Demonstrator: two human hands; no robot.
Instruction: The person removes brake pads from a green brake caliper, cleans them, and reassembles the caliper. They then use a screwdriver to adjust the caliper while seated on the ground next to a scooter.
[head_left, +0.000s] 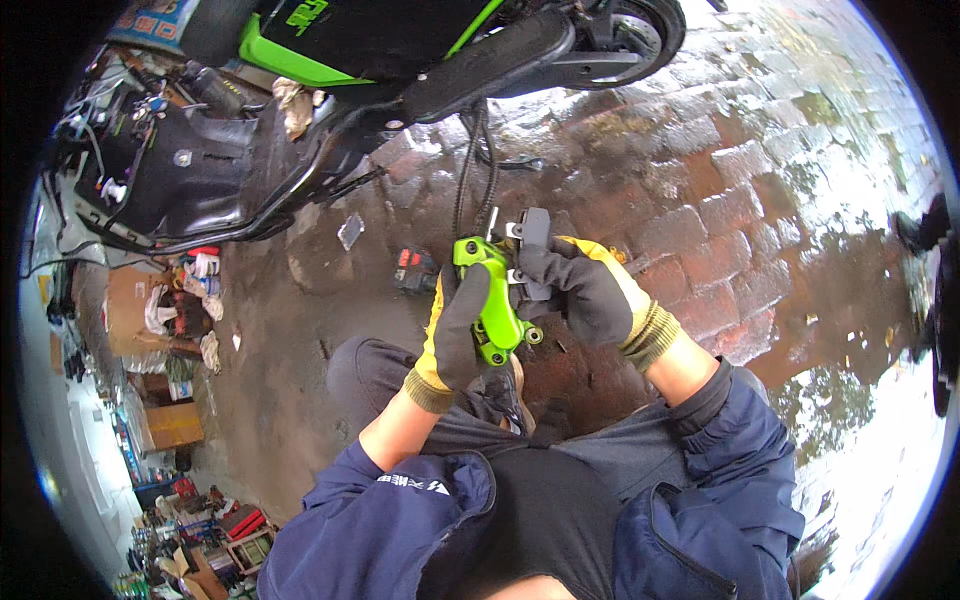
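Green caliper [497, 309] sits gripped by fingers of the left hand [456, 325], while the right hand [597, 293] pinches a dark block [536, 226]

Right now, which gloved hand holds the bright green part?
The left hand: its thumb lies across the green part, while the right hand grips a dark grey piece.

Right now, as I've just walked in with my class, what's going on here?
A person in yellow-and-dark gloves is handling a green metal part. The left hand grips it, while the right hand holds a small dark plate close beside it. Both are held up above wet ground, in front of the person. A black-and-green scooter is just beyond, with black hoses hanging down toward the part.
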